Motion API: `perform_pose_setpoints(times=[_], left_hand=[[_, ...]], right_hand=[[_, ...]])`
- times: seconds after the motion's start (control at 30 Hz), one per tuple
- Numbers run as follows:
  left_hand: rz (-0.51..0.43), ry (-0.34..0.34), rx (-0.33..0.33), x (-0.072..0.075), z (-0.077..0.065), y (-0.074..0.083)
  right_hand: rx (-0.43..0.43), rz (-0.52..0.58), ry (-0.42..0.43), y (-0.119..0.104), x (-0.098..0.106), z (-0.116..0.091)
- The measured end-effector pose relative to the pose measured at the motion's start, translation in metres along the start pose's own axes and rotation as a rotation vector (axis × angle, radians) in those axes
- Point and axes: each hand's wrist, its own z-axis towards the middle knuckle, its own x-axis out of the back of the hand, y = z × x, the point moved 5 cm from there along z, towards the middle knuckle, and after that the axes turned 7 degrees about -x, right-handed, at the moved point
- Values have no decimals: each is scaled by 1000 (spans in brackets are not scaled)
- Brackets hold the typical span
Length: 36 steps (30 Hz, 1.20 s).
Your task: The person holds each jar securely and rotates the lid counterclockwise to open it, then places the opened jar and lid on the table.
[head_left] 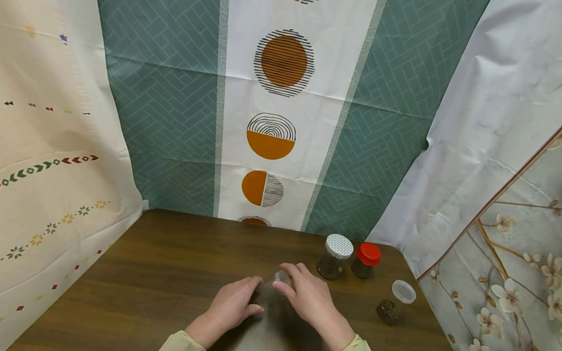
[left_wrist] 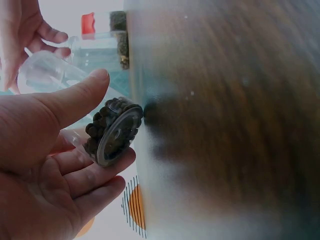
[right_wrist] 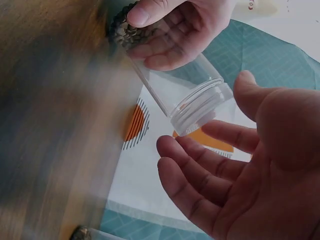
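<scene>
A clear jar [right_wrist: 167, 90] with small dark brown grains [left_wrist: 107, 120] at its bottom leans over, its base close to the tabletop. My left hand [head_left: 232, 300] holds it near the base, thumb on one side and fingers on the other. The jar's translucent lid [right_wrist: 202, 110] points towards my right hand [head_left: 307, 292]. In the right wrist view, that hand has its thumb and loosely bent fingers spread around the lid. The fingertips are right by the lid's edge without a closed grip.
On the brown wooden table [head_left: 184, 253], a jar with a white patterned lid [head_left: 339, 245] and one with a red lid [head_left: 369, 253] stand at the back right. Nearer, a clear-lidded jar [head_left: 390, 312] holds dark grains. Hanging cloths surround the table.
</scene>
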Motion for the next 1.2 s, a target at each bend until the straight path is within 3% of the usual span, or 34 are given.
perform_pose_setpoints(times=[0.2, 0.77, 1.2], left_hand=[[2, -8, 9, 0, 1, 0], [5, 0, 11, 0, 1, 0], [-2, -1, 11, 0, 1, 1]], right_hand=[[-12, -19, -8, 1, -2, 1], [133, -13, 59, -5, 3, -6], [159, -1, 52, -6, 2, -7]])
